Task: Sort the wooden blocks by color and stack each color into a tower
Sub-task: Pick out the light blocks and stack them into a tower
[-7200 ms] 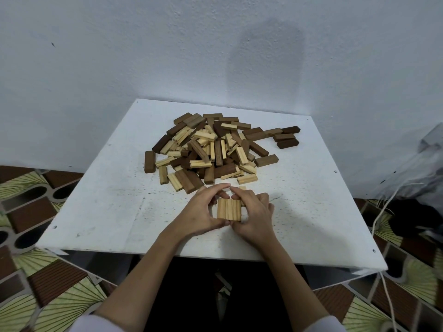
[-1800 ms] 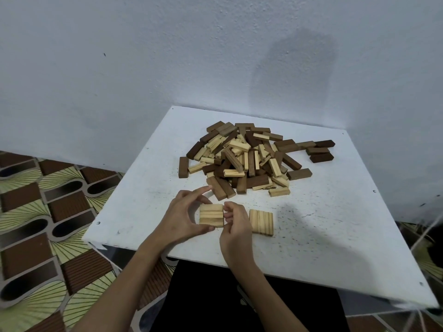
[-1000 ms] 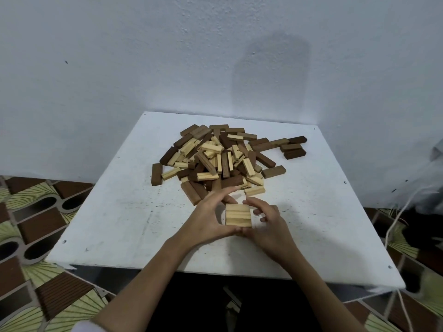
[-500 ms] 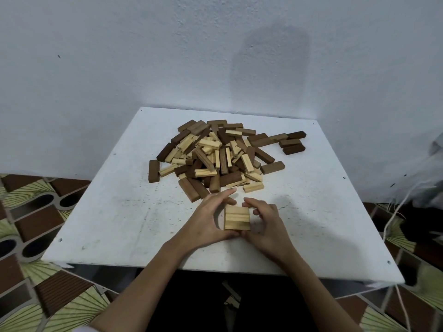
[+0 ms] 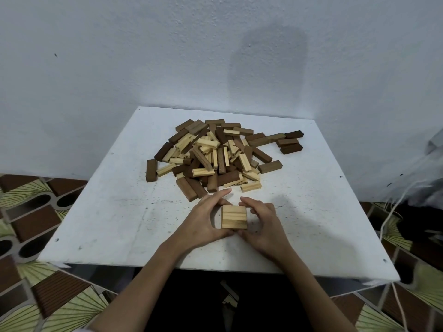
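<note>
A short stack of light wooden blocks [image 5: 234, 216] stands on the white table [image 5: 100, 219] near its front edge, its top layer of three blocks lying side by side. My left hand [image 5: 203, 221] cups the stack's left side and my right hand [image 5: 265, 224] cups its right side, fingers curled around the edges. Behind the stack lies a mixed pile of light and dark blocks [image 5: 215, 154] in the table's middle. The lower layer of the stack is mostly hidden by my fingers.
A few dark blocks [image 5: 290, 142] lie apart at the pile's right end, and one dark block [image 5: 151, 170] lies at its left. A white wall rises behind the table. Patterned floor tiles and white cables [image 5: 393, 212] sit to the right.
A second layer of light blocks, earlier held to the left of the first layer, now sits on top of it. Both hands have closed in around the stack.
</note>
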Motion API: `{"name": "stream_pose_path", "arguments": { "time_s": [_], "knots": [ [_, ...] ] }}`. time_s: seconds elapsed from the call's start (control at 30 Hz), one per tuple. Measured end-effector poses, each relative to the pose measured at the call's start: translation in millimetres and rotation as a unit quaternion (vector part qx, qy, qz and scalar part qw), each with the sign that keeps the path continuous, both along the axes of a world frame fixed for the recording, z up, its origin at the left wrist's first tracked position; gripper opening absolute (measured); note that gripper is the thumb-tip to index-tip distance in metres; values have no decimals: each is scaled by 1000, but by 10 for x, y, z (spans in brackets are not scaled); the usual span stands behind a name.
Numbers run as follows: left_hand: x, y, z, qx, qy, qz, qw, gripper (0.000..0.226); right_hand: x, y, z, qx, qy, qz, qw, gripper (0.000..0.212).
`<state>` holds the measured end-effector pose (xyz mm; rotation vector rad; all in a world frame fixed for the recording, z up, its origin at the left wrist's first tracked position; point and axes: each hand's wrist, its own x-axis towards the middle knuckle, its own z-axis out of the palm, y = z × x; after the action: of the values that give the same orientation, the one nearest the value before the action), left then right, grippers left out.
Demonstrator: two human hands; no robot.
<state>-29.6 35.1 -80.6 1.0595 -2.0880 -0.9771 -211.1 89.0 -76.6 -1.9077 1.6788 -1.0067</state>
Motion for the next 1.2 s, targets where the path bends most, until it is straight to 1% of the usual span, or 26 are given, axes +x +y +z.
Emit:
{"name": "stream_pose_path", "arguments": {
  "time_s": [0.13,0.2,0.3,0.4,0.5,0.57,0.7,0.87,0.97,1.07,1.2],
  "knots": [
    [-10,19,30,-20,-25,-9,999,92,4,17,8,7,25,-3,1000,73],
    [-34,72,54,-53,-59,-8,997,91,18,42,1,4,58,-18,998,75],
    [-52,174,25,-114,-106,21,987,85,56,77,-14,-5,131,-50,990,78],
    [-30,257,-2,-141,-158,58,976,82,92,125,-6,30,201,-60,977,90],
    [-36,289,-11,-137,-214,65,965,87,96,165,-4,78,260,-50,961,108],
    [-51,292,-20,-133,-241,70,959,92,98,166,0,93,295,-44,950,109],
    [-56,300,-32,-156,-291,65,942,93,125,173,31,117,321,-32,939,112],
    [-71,305,-42,-162,-319,68,931,95,138,164,40,137,323,-24,936,120],
    [-87,317,-43,-161,-337,65,925,94,141,165,45,139,323,-19,936,118],
    [-91,312,-36,-158,-342,63,924,93,144,158,44,139,331,-20,933,98],
    [-96,309,-57,-153,-354,61,921,91,141,157,46,138,327,-16,935,91]
  ]
}}
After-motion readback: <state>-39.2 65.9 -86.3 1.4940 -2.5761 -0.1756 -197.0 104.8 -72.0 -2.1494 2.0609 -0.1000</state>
